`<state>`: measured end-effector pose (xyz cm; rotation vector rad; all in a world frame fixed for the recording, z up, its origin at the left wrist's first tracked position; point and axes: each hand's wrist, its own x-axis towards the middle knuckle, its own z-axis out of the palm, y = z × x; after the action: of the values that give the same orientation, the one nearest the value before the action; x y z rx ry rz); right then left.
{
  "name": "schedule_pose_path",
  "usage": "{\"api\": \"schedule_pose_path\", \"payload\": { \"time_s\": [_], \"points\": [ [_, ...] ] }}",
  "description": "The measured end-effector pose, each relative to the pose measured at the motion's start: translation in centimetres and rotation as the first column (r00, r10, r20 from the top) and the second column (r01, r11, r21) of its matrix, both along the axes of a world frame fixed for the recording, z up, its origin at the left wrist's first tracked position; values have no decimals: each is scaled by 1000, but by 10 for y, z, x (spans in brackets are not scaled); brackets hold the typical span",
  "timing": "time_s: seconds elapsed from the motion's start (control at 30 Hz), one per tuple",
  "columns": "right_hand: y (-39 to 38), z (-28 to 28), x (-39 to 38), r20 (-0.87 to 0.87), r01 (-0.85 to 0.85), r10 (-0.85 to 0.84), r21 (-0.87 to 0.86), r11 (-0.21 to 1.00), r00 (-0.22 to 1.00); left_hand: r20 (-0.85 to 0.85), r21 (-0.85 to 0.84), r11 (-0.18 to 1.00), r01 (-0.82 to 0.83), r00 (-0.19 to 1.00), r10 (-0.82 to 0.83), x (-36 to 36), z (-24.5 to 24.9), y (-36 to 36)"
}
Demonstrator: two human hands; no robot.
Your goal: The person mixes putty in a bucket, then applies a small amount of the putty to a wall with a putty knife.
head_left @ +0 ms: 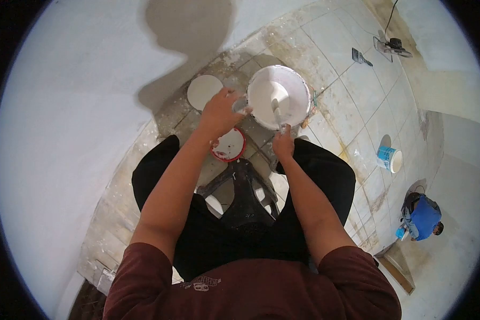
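Observation:
My right hand (284,143) is closed around the lower end of a narrow, white-coated spatula (276,111), whose far end reaches over the white bucket (301,88). Thick white paste or paint lies inside that bucket. To its left, my left hand (221,113) has its fingers curled about a small greyish piece (240,104) that I cannot make out. A round white lid (204,92) lies on the floor just beyond that hand. Below it, between my knees, sits a red-rimmed round container or lid (229,145) with white stuff on it.
A black plastic stool (245,194) stands between my legs. On the tiled floor to the right are a wide scraper (361,56), a fan (396,48) and a blue-and-white pail (389,158). A person in blue (426,216) crouches farther right. A white wall (85,117) rises at left.

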<state>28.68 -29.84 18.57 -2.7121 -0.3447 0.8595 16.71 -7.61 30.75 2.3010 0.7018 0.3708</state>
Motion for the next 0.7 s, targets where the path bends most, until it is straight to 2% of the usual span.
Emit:
{"api": "schedule_pose_path", "payload": {
  "time_s": [0.03,0.07,0.1,0.2,0.3,0.4,0.53,0.6,0.7],
  "points": [
    [-2,-5,1,-13,2,-2,-14,1000,1000,-224,-106,986,130,963,-151,-4,-15,1],
    [-6,-9,1,-11,-7,7,-17,1000,1000,-415,-235,945,228,856,-309,-11,-29,6],
    [-9,-13,0,-10,-18,18,-20,1000,1000,-560,-376,882,285,688,-461,-16,-43,8],
    [-5,-13,-2,6,11,-11,-18,1000,1000,-572,-508,833,220,637,-517,-14,-28,4],
    [-8,-13,-3,23,3,-3,17,1000,1000,-345,-411,893,184,875,-340,-12,-35,4],
    [-13,-18,-3,13,-39,38,38,999,999,-334,-377,918,125,906,-261,-9,-33,8],
    [2,1,-4,10,19,-19,1,1000,1000,-340,-426,897,118,898,-280,-9,-29,7],
    [-7,-20,-4,-4,-8,8,-23,1000,1000,-358,-418,899,132,885,-297,-9,-40,7],
    [-5,-10,-7,-8,-42,41,-33,999,999,-328,-451,882,138,893,-307,-13,-52,9]
  ]
}}
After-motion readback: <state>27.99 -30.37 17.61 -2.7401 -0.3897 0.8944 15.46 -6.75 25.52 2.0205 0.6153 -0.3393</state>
